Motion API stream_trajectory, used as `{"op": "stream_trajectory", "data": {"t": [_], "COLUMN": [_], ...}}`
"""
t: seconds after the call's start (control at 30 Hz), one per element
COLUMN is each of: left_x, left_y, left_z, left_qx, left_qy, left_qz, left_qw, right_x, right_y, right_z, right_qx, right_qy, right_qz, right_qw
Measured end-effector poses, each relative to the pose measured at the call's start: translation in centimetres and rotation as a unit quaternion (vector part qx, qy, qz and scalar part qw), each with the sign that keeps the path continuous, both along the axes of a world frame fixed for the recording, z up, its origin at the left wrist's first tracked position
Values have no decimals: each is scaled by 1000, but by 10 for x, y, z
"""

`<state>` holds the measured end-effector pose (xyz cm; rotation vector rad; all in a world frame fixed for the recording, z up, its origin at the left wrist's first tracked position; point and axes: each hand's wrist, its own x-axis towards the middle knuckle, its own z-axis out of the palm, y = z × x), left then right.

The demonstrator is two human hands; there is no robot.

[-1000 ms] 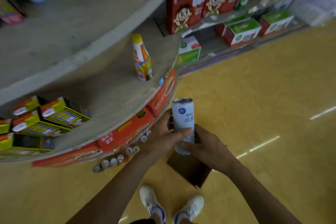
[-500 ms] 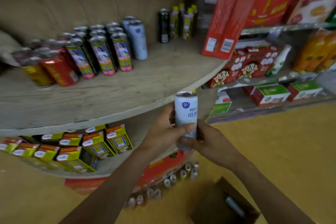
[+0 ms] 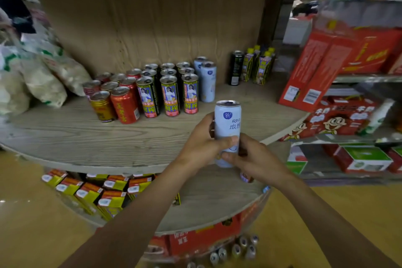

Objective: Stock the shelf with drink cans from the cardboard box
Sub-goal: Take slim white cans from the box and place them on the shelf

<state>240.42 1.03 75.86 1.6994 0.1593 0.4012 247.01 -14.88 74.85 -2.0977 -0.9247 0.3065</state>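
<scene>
Item: one tall pale-blue can (image 3: 227, 124), upright, long axis vertical, lid up.
Landmark: the pair of matching pale cans (image 3: 207, 85) standing on the wooden shelf (image 3: 87, 137).
Item position: in front of the pair and slightly to their right, held in the air over the shelf's front edge, well apart from them.
Left hand (image 3: 200, 143): wraps the item's middle from the left, thumb across the front; fingers (image 3: 226, 140) clamped on the can.
Right hand (image 3: 256, 159): takes the item's lower end from the right; fingers (image 3: 230, 155) clamped on the can.
Item relative to fingers: the body rises above both grips, upper half and label clear.
Nearer hand: the left, by judgement, lies closer to the pair.
Coming move, judged: forward and a little left, can kept upright, onto bare board in front of the pair.
Neighbours: dark portrait cans (image 3: 170, 95) just left of the pair; black can (image 3: 236, 67) to their right, apart.
Cardboard box: not in view.
</scene>
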Motion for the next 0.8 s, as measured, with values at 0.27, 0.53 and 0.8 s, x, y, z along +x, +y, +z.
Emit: {"op": "stream_trajectory", "data": {"t": [0.27,0.53,0.8], "left_x": [58,112,140], "left_y": [18,24,34], "left_z": [1,-17,-24], "left_qx": [10,21,33], "left_qy": [-1,-6,1], "left_qz": [48,90,114], "left_qw": [999,996,993], "right_x": [70,129,165], "right_y": [27,46,68], "right_z": [3,-8,-17], "right_qx": [-6,-10,6], "right_qy": [-6,-8,-5], "right_qz": [27,50,72], "right_qw": [1000,999,997]}}
